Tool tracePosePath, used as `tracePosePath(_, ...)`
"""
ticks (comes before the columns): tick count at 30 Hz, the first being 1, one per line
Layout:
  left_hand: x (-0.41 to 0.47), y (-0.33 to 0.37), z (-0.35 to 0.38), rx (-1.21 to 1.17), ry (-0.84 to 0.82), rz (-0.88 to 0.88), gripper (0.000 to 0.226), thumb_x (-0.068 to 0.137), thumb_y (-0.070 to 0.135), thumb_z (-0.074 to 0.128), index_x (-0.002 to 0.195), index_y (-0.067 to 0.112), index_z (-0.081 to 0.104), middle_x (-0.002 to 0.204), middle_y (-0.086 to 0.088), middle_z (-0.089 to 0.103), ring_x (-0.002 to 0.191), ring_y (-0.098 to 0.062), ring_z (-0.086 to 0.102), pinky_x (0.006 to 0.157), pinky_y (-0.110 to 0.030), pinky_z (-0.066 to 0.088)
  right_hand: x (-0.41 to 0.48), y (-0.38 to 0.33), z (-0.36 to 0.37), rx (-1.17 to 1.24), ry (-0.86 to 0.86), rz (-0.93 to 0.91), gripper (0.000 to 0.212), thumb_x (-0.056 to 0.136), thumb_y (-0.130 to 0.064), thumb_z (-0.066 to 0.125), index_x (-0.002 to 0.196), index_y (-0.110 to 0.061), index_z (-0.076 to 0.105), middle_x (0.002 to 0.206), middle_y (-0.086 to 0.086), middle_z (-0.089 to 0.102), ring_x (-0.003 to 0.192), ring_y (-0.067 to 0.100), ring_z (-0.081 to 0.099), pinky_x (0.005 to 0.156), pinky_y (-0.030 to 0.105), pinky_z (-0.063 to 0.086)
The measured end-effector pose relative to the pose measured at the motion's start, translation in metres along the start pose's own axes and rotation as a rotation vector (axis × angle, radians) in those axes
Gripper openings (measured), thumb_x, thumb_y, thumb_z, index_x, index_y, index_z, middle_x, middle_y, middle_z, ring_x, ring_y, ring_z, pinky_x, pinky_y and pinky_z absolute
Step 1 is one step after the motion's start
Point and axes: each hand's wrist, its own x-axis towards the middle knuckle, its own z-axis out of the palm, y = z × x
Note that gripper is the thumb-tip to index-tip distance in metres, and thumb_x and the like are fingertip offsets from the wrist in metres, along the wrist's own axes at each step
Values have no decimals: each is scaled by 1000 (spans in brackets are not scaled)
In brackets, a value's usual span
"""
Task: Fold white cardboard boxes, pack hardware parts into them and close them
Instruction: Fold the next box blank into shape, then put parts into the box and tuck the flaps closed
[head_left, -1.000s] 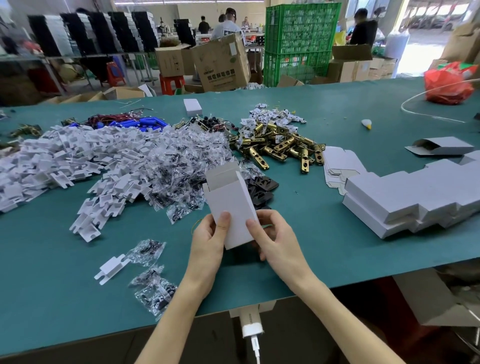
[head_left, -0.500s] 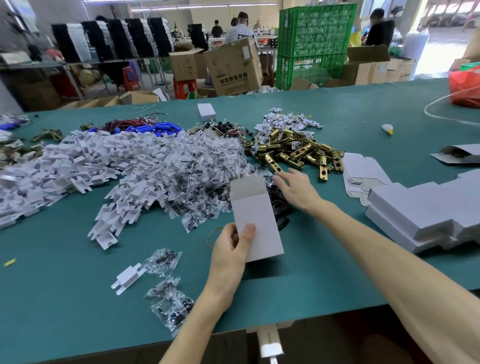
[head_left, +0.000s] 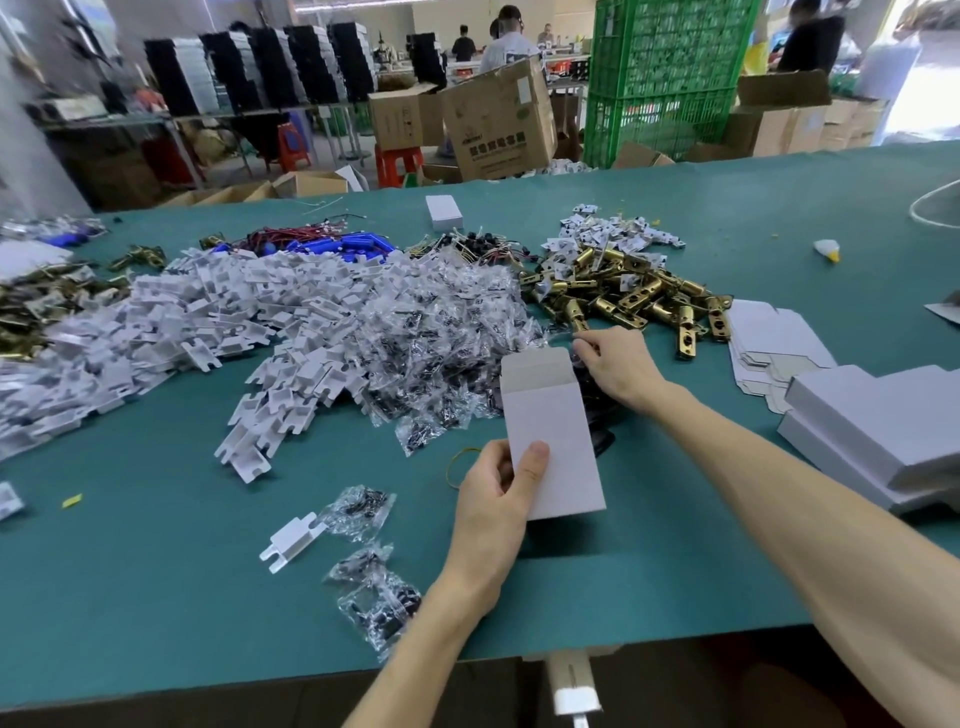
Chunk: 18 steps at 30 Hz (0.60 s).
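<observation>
Well, open-topped box (head_left: 553, 447) in left hand (head_left: 491, 514)

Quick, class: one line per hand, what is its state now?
Left hand: holds the white box, its top flap open.
Right hand: fingers curled beside the brass parts; grip cannot be told.

Near the table's (head_left: 156, 597) front edge, the left hand (head_left: 493, 499) holds a white box (head_left: 556, 441) (top flap open), thumb on its face. Behind it the right hand (head_left: 618, 364) reaches to the brass latches (head_left: 623, 296), fingertips curled at the pile's near edge.
</observation>
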Motion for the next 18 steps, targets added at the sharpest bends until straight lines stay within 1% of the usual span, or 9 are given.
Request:
tracePosePath(2, -1, 0, 1, 9, -8, 6, 39, 92, 50, 65, 113, 16, 66, 102, 7, 78, 94, -11, 73, 77, -26, 57, 1, -2, -2, -26, -41, -3, 44, 107, -25, 43, 67, -15, 58, 73, 12, 62, 86, 42, 59, 92, 44, 40)
tracePosePath(4, -3, 1, 2, 17, -8, 10, 39, 92, 50, 65, 112, 17, 66, 102, 8, 78, 93, -9, 73, 75, -23, 55, 1, -4, -4, -41, -102, 10, 47, 110, -30, 36, 68, -19, 52, 74, 11, 56, 87, 37, 54, 95, 43, 36)
tracePosePath(6, -3, 2, 3, 18, -1, 11, 39, 91, 50, 65, 112, 17, 66, 101, 8, 78, 92, -8, 73, 75, -22, 55, -1, -5, -2, -44, -185, 43, 44, 111, -30, 26, 87, -19, 61, 85, 9, 56, 102, 34, 50, 98, 41, 28)
tracePosePath(8, -3, 3, 4, 25, 2, 9, 40, 90, 52, 65, 111, 18, 66, 100, 9, 78, 90, -7, 73, 74, -21, 55, -2, -4, 0, -24, -219, 67, 45, 111, -29, 23, 107, -16, 65, 94, 10, 59, 109, 32, 47, 96, 38, 24)
tracePosePath(10, -2, 3, 3, 23, 4, 3, 41, 91, 53, 64, 111, 17, 66, 101, 8, 78, 91, -8, 73, 74, -22, 55, -1, -7, 1, -28, -188, 66, 45, 110, -30, 29, 102, -12, 69, 96, 14, 61, 105, 35, 50, 96, 38, 29)
tracePosePath(13, -2, 2, 2, 12, 6, -2, 41, 92, 52, 65, 112, 16, 66, 103, 7, 78, 93, -9, 73, 75, -23, 55, 0, -9, 3, 68, -44, 96, 44, 105, -26, 43, 79, -1, 68, 93, 20, 65, 91, 42, 57, 85, 41, 44)
tracePosePath(14, -2, 2, 2, 9, 7, 0, 40, 92, 51, 65, 112, 16, 66, 103, 7, 78, 93, -9, 73, 75, -23, 55, -2, -11, 2, 87, -8, 99, 40, 103, -23, 47, 83, 1, 72, 96, 19, 67, 91, 41, 59, 85, 40, 46)
tracePosePath(16, -2, 2, 1, 8, 3, 2, 40, 93, 51, 65, 112, 15, 66, 102, 8, 78, 92, -8, 73, 74, -22, 55, -5, -13, -1, 83, 44, 103, 31, 100, -14, 50, 106, -4, 78, 101, 14, 72, 95, 33, 65, 90, 35, 48)
tracePosePath(18, -2, 1, 0, 10, -3, 2, 40, 93, 51, 65, 112, 16, 66, 100, 9, 78, 90, -7, 73, 73, -20, 54, -9, -15, -6, 91, 98, 128, 33, 99, -8, 49, 116, -11, 77, 108, 10, 76, 99, 29, 68, 92, 33, 49)
